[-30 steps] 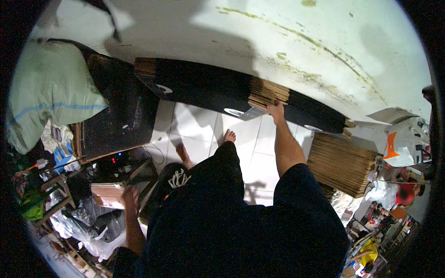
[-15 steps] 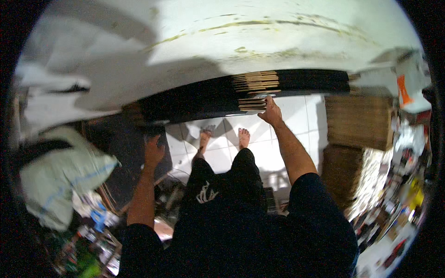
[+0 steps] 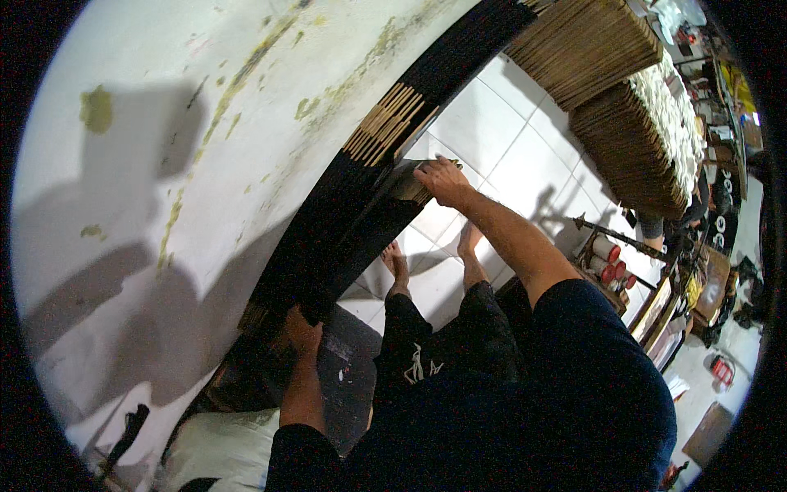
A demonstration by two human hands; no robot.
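Observation:
A row of long black boards (image 3: 287, 258) with pale card-like edges leans along the white wall. My right hand (image 3: 441, 180) has its fingers wrapped over the top end of a black bundle (image 3: 369, 242), angled out from the row near some pale edges. My left hand (image 3: 304, 330) is at the lower end of the black boards, gripping them, its fingertips partly hidden in the dark. Below that hand is a dark, scuffed flat surface (image 3: 344, 389). My bare feet are on the white tiles beyond the bundle.
Tall stacks of brown cardboard sheets (image 3: 582, 45) stand at upper right. Beside them are red-ended cylinders (image 3: 604, 262) on a rack and cluttered shelves along the right. A pale sack (image 3: 217, 447) lies at lower left. The stained wall (image 3: 147, 148) fills the left.
The view has swung round along the wall. My right hand has drawn a bundle out from the row; my left hand has moved from hanging apart onto the boards' lower end.

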